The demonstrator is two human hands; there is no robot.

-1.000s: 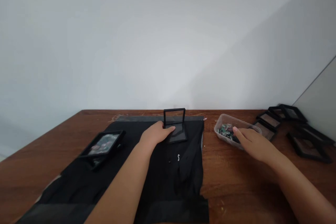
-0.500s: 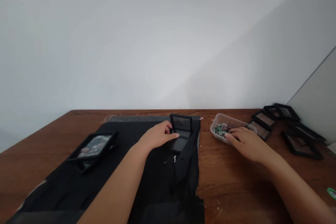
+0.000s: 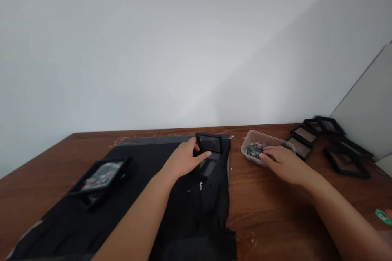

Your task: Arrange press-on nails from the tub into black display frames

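Observation:
My left hand [image 3: 185,159] is at the left side of a black frame [image 3: 209,143] that stands tilted up on the black cloth [image 3: 143,163]. Its fingers curl behind the frame's left edge, with the thumb stretched out in front. A flat dark, glassy panel [image 3: 210,167] lies just below the frame. My right hand [image 3: 280,162] reaches into a clear plastic tub [image 3: 243,147], its fingertips among small green and pinkish pieces [image 3: 255,149]. Whether those fingertips pinch a piece is too small to tell.
Two stacked frames, the top one [image 3: 101,175] with a colourful filling, lie left on the cloth. Several black frames [image 3: 303,134] lie at the right back near the wall. A green item [image 3: 382,216] sits at the right edge. White scrap [image 3: 201,186] lies on the cloth.
The view has shifted slightly. My right hand's fingers have moved a little deeper among the pieces in the tub. My left hand stays at the upright frame.

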